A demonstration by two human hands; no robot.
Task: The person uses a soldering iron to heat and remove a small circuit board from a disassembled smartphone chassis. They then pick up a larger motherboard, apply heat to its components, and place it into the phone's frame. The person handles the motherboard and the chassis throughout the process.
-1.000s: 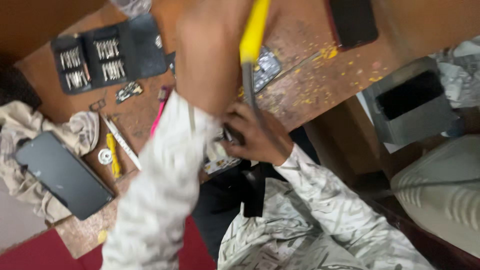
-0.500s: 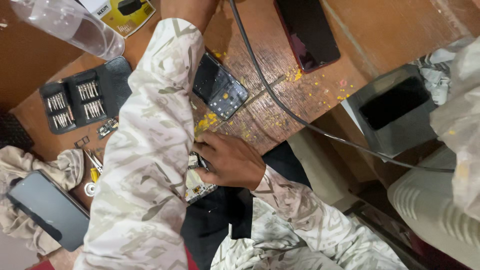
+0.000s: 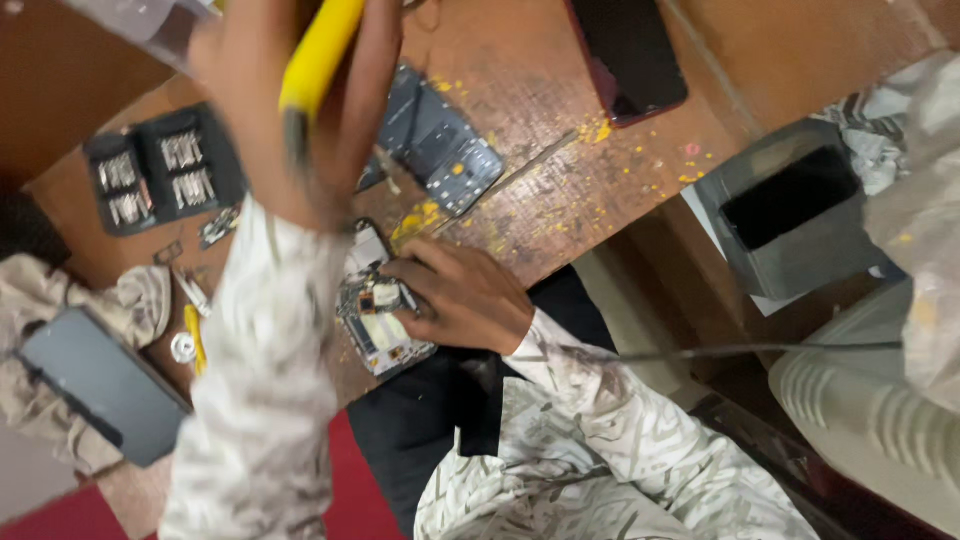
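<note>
Phone (image 3: 380,325), opened with board exposed, lies at the table (image 3: 560,190) edge, centre of frame. Far left: dark phone (image 3: 95,385) on a cloth (image 3: 135,295), bit case (image 3: 160,180) above it, tweezers (image 3: 190,290) and small parts nearby. Left hand (image 3: 300,130), blurred, upper centre-left, fingers curled around a yellow tool (image 3: 315,60). Right hand (image 3: 460,295) rests on the opened phone, fingers bent, tips pressing its right edge. Back cover (image 3: 440,140) upper centre, black phone (image 3: 625,55) upper right, grey box (image 3: 790,210) far right.
</note>
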